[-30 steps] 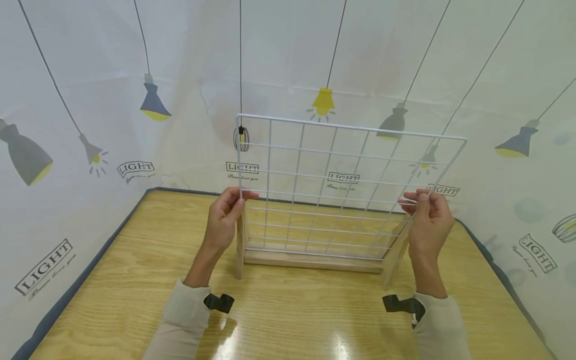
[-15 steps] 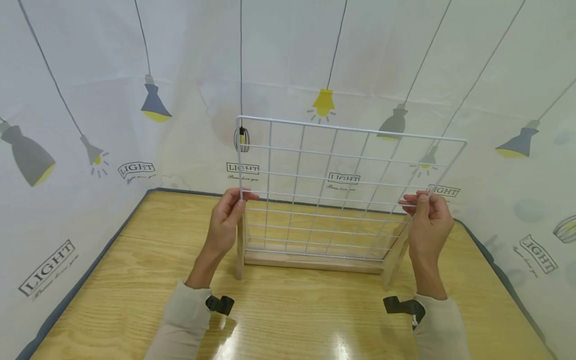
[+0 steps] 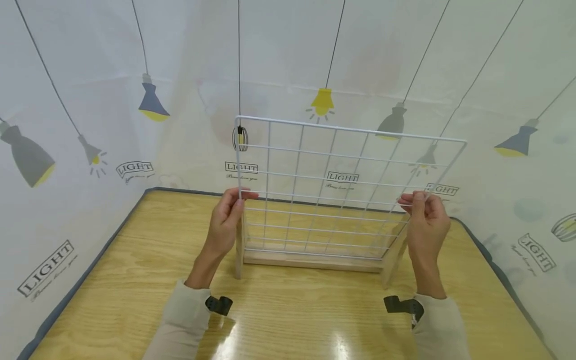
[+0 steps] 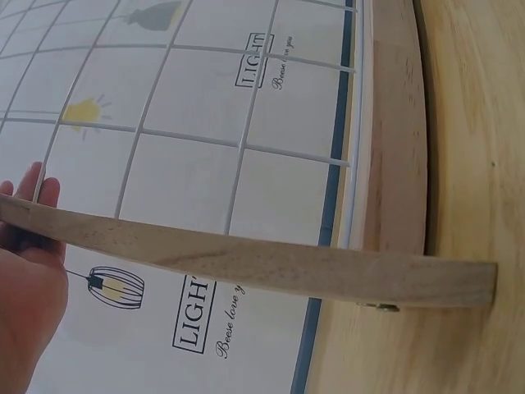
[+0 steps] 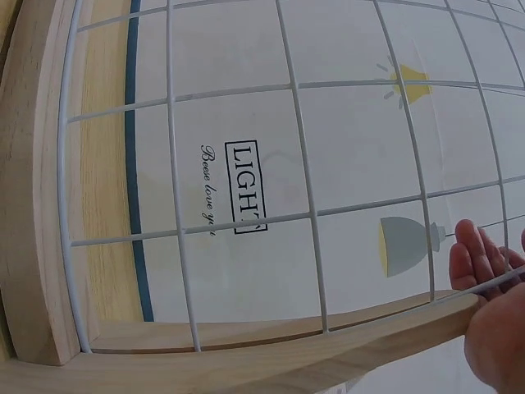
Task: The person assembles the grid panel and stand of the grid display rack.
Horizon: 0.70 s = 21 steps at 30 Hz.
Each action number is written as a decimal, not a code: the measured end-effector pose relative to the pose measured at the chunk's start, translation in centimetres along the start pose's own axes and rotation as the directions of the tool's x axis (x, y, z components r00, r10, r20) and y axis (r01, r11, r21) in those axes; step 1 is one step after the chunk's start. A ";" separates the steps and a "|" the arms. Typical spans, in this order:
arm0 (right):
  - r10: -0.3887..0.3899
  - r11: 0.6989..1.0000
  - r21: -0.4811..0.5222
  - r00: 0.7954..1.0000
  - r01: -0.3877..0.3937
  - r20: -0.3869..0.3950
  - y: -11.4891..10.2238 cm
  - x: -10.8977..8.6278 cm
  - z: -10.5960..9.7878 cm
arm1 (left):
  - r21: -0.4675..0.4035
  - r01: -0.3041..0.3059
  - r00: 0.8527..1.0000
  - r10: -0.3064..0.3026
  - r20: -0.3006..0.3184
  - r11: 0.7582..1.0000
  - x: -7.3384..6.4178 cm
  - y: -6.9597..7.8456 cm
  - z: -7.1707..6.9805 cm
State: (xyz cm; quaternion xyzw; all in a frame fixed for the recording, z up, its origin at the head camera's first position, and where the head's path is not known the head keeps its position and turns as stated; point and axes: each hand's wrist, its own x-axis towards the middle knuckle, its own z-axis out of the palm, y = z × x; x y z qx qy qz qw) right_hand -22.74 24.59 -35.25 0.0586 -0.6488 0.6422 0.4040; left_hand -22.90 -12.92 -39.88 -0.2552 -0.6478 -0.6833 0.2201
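Note:
A white wire grid panel (image 3: 317,187) stands tilted within a pale wooden frame (image 3: 310,261), its lower edge by the bottom rail. My left hand (image 3: 223,220) pinches the panel's left edge wire between thumb and fingers, just above the left wooden upright (image 4: 246,256). On the other side my right hand (image 3: 427,222) pinches the right edge near the top of the right upright (image 5: 271,361). In both wrist views fingertips reach behind the grid wires. Whether the panel's lower edge sits in a slot of the rail cannot be made out.
The frame stands on a wood-grain tabletop (image 3: 288,310). White sheeting (image 3: 279,60) printed with lamps and the word LIGHT rises behind and on both sides, with a dark blue border along the table's edges. A black strap (image 3: 219,305) is on each sleeve.
Almost nothing differs. My right hand has shifted very slightly to the left along the panel's edge; the panel and my left hand hold their place.

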 end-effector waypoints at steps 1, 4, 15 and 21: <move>-0.004 1.000 0.005 1.000 0.004 0.003 0.0 0.0 0.0 | 0.002 0.000 1.000 0.000 0.001 1.000 0.0 0.0 -0.1; -0.020 1.000 0.016 1.000 0.020 0.011 0.0 0.1 0.0 | 0.006 0.000 1.000 0.000 0.005 1.000 0.1 0.0 -0.1; 0.025 0.995 0.094 0.991 -0.038 0.132 -0.3 0.3 -1.0 | 0.053 0.004 0.999 -0.007 0.049 0.999 0.4 0.5 -0.7; 0.025 0.986 0.155 0.980 -0.056 0.196 -0.8 0.4 -2.5 | 0.247 0.046 0.993 -0.071 0.092 0.968 0.1 0.8 -2.3</move>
